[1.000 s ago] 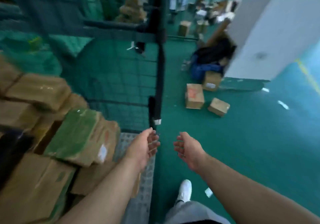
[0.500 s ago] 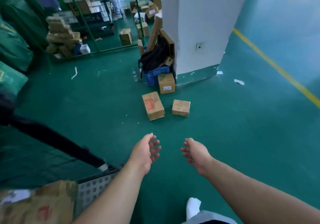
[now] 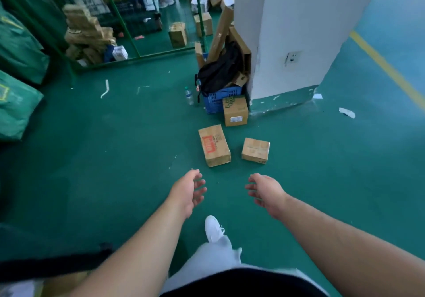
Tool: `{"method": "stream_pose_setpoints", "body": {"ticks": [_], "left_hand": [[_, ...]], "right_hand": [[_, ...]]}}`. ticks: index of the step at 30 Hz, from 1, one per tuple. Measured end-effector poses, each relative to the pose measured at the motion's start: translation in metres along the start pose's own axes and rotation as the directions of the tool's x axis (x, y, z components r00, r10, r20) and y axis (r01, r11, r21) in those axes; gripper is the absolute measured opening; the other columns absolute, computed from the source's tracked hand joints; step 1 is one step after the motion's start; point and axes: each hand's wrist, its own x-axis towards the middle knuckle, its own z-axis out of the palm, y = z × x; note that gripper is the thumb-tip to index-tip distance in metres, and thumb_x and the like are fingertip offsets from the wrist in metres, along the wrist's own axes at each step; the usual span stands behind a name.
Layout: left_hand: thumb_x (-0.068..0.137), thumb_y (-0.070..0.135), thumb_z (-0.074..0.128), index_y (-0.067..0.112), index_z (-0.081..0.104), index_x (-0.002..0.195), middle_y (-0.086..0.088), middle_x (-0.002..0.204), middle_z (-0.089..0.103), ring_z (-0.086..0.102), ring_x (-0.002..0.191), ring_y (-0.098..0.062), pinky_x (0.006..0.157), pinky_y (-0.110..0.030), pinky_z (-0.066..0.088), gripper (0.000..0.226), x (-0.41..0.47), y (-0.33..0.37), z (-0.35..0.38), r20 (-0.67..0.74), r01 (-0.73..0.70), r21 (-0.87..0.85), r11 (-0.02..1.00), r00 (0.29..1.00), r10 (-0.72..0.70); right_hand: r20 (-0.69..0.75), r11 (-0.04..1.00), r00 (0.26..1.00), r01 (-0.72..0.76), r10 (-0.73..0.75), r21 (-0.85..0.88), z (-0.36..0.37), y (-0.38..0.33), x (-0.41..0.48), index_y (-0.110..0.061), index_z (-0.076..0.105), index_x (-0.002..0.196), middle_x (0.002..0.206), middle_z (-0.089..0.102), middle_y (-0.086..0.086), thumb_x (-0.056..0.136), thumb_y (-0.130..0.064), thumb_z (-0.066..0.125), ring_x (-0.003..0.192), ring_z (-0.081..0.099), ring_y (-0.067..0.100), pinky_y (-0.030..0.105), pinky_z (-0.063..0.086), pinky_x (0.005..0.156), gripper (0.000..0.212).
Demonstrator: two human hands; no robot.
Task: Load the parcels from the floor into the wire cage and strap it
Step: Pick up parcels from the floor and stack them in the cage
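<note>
Floor [image 3: 115,158]: green paint, with a yellow line [image 3: 386,66] running along the right.
Pillar [image 3: 299,32]: white, far centre-right.
Green sacks [image 3: 16,103]: piled at the left edge.
Blue crate [image 3: 218,98]: at the pillar's foot, with a black backpack [image 3: 220,71] slumped on it.
Long parcel [image 3: 213,144]: brown carton with red print, flat on the floor ahead of the hands.
Upright parcel [image 3: 235,111]: on the floor, touching the crate's front.
Small parcel [image 3: 255,150]: on the floor just right of the long parcel, apart from it.
Left hand [image 3: 188,191]: fingers loosely spread, holding nothing, short of the long parcel.
Right hand [image 3: 266,193]: fingers likewise relaxed, empty, palm facing the left hand.
White shoe [image 3: 213,228]: on the floor below and between the hands.
</note>
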Motion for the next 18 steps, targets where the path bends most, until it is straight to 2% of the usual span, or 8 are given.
{"method": "stream_pose_setpoints", "body": {"ticks": [5, 8, 11, 14, 18], "left_hand": [[0.1, 0.039, 0.056, 0.019, 0.065, 0.1, 0.0, 0.096, 0.067, 0.064, 0.082, -0.019, 0.065, -0.03, 0.049, 0.021, 0.076, 0.068, 0.011, 0.027, -0.001, 0.126, 0.992, 1.0, -0.002], [0.099, 0.039, 0.056, 0.02, 0.065, 0.102, -0.001, 0.1, 0.068, 0.066, 0.085, -0.019, 0.063, -0.029, 0.049, 0.021, 0.112, 0.1, 0.022, 0.019, -0.023, 0.173, 0.985, 1.0, 0.02], [0.098, 0.039, 0.057, 0.02, 0.066, 0.101, -0.001, 0.101, 0.069, 0.067, 0.084, -0.02, 0.065, -0.031, 0.05, 0.021, 0.155, 0.11, 0.03, -0.006, 0.034, 0.175, 0.984, 0.999, -0.033], [0.097, 0.039, 0.058, 0.019, 0.067, 0.104, -0.001, 0.101, 0.069, 0.066, 0.081, -0.019, 0.068, -0.032, 0.05, 0.023, 0.21, 0.103, 0.037, -0.056, 0.071, 0.16, 0.985, 0.996, -0.063], [0.098, 0.038, 0.057, 0.018, 0.066, 0.106, -0.001, 0.1, 0.068, 0.066, 0.082, -0.019, 0.068, -0.032, 0.05, 0.023, 0.298, 0.077, 0.05, -0.114, 0.158, 0.127, 0.979, 0.983, -0.144]], "right_hand": [[-0.041, 0.998, 0.997, -0.062, 0.062, -0.01, 0.008, -0.039, 0.041, -0.018, 0.063, 0.115, 0.109, 0.071, 0.006, 0.1, -0.032, 0.05, 0.086, 0.062, 0.019, 0.033, 0.045, 0.075, 0.024], [0.03, 0.978, 0.998, -0.056, 0.063, -0.199, 0.013, -0.066, 0.053, -0.017, 0.065, 0.111, 0.106, 0.072, 0.005, 0.1, -0.03, 0.052, 0.085, 0.062, 0.02, 0.031, 0.045, 0.073, 0.021], [0.148, 0.909, 0.985, -0.013, 0.083, -0.417, 0.019, -0.079, 0.082, -0.018, 0.068, 0.105, 0.103, 0.074, 0.003, 0.099, -0.031, 0.056, 0.079, 0.066, 0.016, 0.027, 0.049, 0.068, 0.019], [0.194, 0.851, 0.972, -0.014, 0.136, -0.524, 0.022, -0.087, 0.14, -0.018, 0.072, 0.095, 0.101, 0.075, 0.005, 0.093, -0.03, 0.059, 0.072, 0.068, 0.014, 0.025, 0.05, 0.063, 0.018], [0.179, 0.764, 0.949, -0.089, 0.261, -0.639, 0.03, -0.088, 0.245, -0.016, 0.071, 0.097, 0.094, 0.077, 0.003, 0.09, -0.029, 0.057, 0.071, 0.066, 0.016, 0.026, 0.052, 0.062, 0.02]]}}
